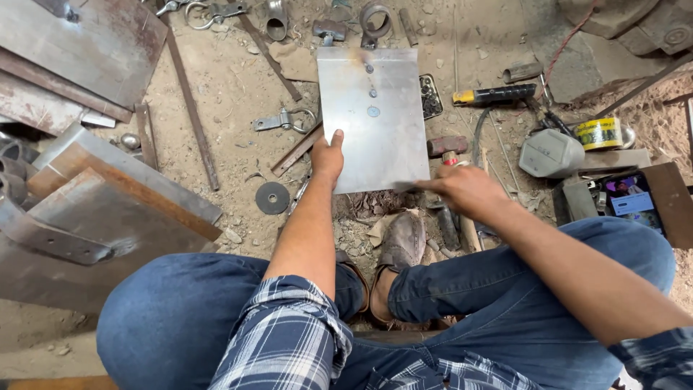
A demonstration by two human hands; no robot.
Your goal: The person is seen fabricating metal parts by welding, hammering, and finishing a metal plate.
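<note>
Dirt floor crowded with scrap. Rusty steel plates stacked at far left; long flat bars lie between them and the work. A hinge-like bracket with ring and a dark round disc sit just left of the sheet. To the right: a yellow-and-black handled tool, a grey plastic case, a roll of yellow tape, an open box of small parts. A ring-shaped fitting lies at the sheet's far edge. Rectangular metal sheet, grey, with three small marks in a row near its top, lies in front of the crossed legs. Left hand grips its near left edge, thumb on top, fingers beneath and hidden. Right hand is closed around a thin blurred rod, tip at the sheet's near right corner; whether touching cannot be told.
</note>
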